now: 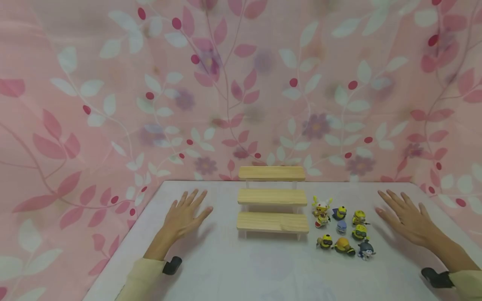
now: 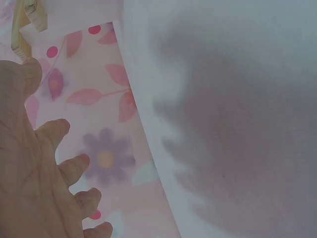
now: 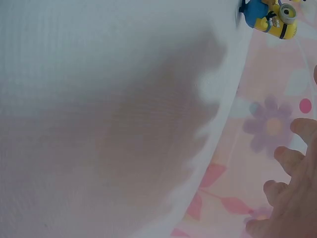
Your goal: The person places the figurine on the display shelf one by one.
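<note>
My left hand (image 1: 184, 218) is held with fingers spread over the left side of the white table, holding nothing. On the other side, my right hand (image 1: 408, 221) is likewise spread and holds nothing; its shadow falls on the cloth below. Between them stands a three-step wooden shelf (image 1: 272, 222) with bare steps. Several small toy figures, mostly yellow, are grouped right of the shelf, nearest my right hand. Among them are a white one with yellow horns (image 1: 321, 205), a blue one (image 1: 341, 227) and a dark grey one (image 1: 365, 250). A yellow-and-blue figure (image 3: 270, 19) shows in the right wrist view.
The white table (image 1: 241, 267) ends at a back edge against a pink curtain (image 1: 241, 92) printed with leaves and flowers. Black bands (image 1: 172, 265) sit at both wrists, by the light sleeve cuffs.
</note>
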A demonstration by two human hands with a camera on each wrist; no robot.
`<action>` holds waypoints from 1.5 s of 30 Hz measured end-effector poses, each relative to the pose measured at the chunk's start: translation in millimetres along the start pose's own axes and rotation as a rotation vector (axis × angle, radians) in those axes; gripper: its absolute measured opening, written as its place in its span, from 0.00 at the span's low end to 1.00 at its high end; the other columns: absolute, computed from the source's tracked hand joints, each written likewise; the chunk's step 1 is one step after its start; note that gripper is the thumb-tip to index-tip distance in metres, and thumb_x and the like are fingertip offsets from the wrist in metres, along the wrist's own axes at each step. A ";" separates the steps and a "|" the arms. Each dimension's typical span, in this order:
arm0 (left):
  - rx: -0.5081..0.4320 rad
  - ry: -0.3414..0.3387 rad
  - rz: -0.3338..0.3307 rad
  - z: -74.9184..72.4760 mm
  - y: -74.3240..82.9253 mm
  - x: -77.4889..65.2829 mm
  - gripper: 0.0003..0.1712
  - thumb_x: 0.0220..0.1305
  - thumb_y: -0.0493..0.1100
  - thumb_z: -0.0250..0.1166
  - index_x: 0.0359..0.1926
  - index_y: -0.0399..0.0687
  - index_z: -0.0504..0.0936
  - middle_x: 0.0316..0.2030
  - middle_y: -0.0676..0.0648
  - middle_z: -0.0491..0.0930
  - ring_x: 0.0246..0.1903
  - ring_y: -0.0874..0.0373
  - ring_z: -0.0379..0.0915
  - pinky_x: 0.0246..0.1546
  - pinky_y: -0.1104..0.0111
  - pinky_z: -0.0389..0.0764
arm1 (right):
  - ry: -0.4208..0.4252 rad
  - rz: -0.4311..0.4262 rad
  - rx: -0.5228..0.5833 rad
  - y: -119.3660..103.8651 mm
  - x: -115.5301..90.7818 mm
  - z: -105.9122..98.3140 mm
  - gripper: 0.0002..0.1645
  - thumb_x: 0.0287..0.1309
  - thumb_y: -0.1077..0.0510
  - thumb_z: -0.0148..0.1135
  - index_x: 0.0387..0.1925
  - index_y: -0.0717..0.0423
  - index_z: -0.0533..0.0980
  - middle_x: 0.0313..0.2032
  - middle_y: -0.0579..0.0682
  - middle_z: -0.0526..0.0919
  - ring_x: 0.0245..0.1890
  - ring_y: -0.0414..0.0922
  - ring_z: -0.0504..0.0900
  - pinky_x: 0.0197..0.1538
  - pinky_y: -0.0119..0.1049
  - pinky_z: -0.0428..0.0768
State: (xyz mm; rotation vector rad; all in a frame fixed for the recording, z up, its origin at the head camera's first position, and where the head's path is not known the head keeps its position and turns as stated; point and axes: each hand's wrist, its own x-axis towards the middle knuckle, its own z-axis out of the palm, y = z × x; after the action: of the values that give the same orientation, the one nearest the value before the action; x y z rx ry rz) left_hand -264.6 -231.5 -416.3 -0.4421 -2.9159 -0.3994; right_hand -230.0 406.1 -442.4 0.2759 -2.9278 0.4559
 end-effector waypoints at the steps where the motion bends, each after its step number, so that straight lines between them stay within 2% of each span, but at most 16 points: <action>1: -0.001 0.008 0.005 0.5 0.4 0.5 0.44 0.69 0.74 0.44 0.77 0.58 0.56 0.75 0.43 0.52 0.73 0.35 0.41 0.67 0.34 0.45 | 0.003 -0.002 -0.001 0.3 0.1 0.2 0.44 0.73 0.40 0.44 0.77 0.56 0.43 0.71 0.74 0.46 0.69 0.76 0.31 0.57 0.75 0.17; 12: -0.023 0.043 0.070 3.3 10.7 8.4 0.40 0.67 0.76 0.45 0.74 0.67 0.63 0.73 0.47 0.58 0.72 0.36 0.47 0.62 0.31 0.54 | 0.032 -0.011 -0.010 -3.1 0.3 -2.1 0.43 0.73 0.40 0.45 0.77 0.56 0.45 0.71 0.73 0.47 0.70 0.75 0.32 0.57 0.75 0.18; 20: -0.064 0.099 0.126 7.6 18.7 15.8 0.38 0.65 0.75 0.48 0.69 0.67 0.71 0.70 0.50 0.64 0.71 0.38 0.51 0.58 0.31 0.61 | 0.054 -0.013 -0.011 -3.2 -0.2 -1.1 0.43 0.72 0.41 0.46 0.77 0.56 0.47 0.71 0.73 0.48 0.69 0.76 0.32 0.57 0.74 0.17; 24: -0.095 0.105 0.138 9.0 22.4 18.4 0.37 0.64 0.76 0.50 0.67 0.67 0.74 0.69 0.50 0.66 0.71 0.39 0.52 0.58 0.31 0.63 | 0.049 -0.001 -0.011 -4.0 0.0 0.9 0.42 0.72 0.40 0.46 0.77 0.56 0.47 0.72 0.73 0.47 0.69 0.77 0.32 0.57 0.74 0.17; 28: -0.197 0.091 0.128 11.5 24.3 19.6 0.34 0.64 0.72 0.55 0.65 0.66 0.76 0.69 0.52 0.66 0.72 0.41 0.51 0.59 0.31 0.60 | 0.047 -0.002 -0.007 -5.2 -0.5 -0.1 0.42 0.73 0.41 0.46 0.77 0.56 0.47 0.72 0.73 0.47 0.68 0.78 0.32 0.57 0.73 0.17; 33: -0.446 0.044 0.113 14.0 25.8 21.0 0.30 0.62 0.68 0.63 0.62 0.66 0.79 0.69 0.53 0.67 0.73 0.43 0.49 0.64 0.33 0.52 | 0.060 -0.012 -0.004 -5.8 -0.6 -0.8 0.41 0.72 0.41 0.46 0.77 0.55 0.48 0.72 0.72 0.48 0.69 0.77 0.31 0.57 0.72 0.15; 36: -0.556 0.011 0.102 16.4 27.3 22.4 0.30 0.59 0.67 0.66 0.61 0.65 0.80 0.68 0.55 0.67 0.73 0.44 0.48 0.67 0.37 0.52 | 0.063 -0.013 -0.006 -6.5 -0.1 0.0 0.41 0.72 0.41 0.46 0.77 0.55 0.49 0.72 0.72 0.48 0.69 0.77 0.31 0.57 0.72 0.16; 45: -0.661 -0.073 0.117 24.4 33.8 23.5 0.30 0.56 0.63 0.71 0.58 0.59 0.83 0.66 0.50 0.70 0.72 0.44 0.52 0.69 0.41 0.52 | 0.071 -0.016 -0.001 -9.8 2.7 1.7 0.41 0.72 0.41 0.46 0.77 0.54 0.49 0.72 0.72 0.48 0.68 0.78 0.33 0.58 0.73 0.16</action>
State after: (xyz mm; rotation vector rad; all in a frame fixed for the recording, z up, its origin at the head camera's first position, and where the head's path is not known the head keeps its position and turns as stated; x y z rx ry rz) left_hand -279.2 -187.1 -426.7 -0.7125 -2.7358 -1.3576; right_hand -230.8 396.0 -440.7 0.2776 -2.8549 0.4522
